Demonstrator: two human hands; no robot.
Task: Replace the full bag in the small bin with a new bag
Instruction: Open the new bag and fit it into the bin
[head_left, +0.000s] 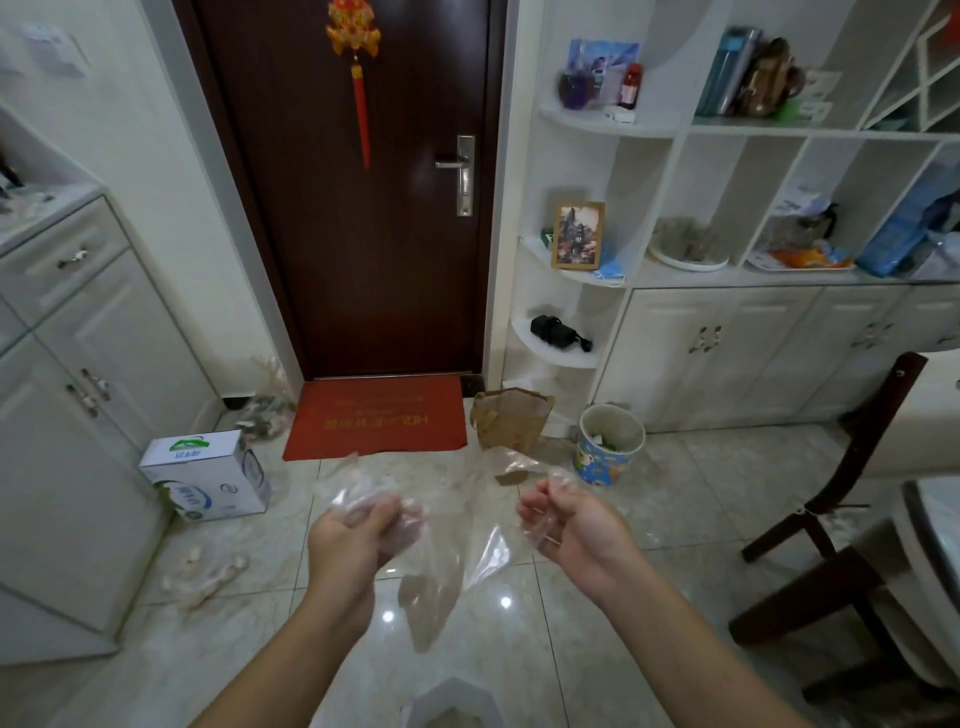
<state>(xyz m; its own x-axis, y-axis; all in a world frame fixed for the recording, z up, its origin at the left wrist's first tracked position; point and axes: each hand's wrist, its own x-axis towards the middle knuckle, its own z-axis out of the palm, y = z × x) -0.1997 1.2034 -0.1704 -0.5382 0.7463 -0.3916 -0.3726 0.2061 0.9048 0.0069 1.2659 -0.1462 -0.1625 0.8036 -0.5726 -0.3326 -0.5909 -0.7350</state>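
A clear plastic bag (441, 571) hangs in the air between both my hands, stretched wide and drooping down toward the floor. My left hand (353, 535) is closed on its left edge, my right hand (571, 525) on its right edge. The small bin (608, 447), blue with cartoon prints and lined with a pale bag holding rubbish, stands on the tiles by the white cabinet, beyond and to the right of my right hand. A white object (452, 701) shows at the bottom edge under the bag; what it is cannot be told.
A brown paper bag (511, 421) stands left of the bin, next to a red doormat (376, 423) before the dark door. A white carton (208, 475) and filled clear bags (202, 571) lie left. A dark wooden chair (831, 519) is at right.
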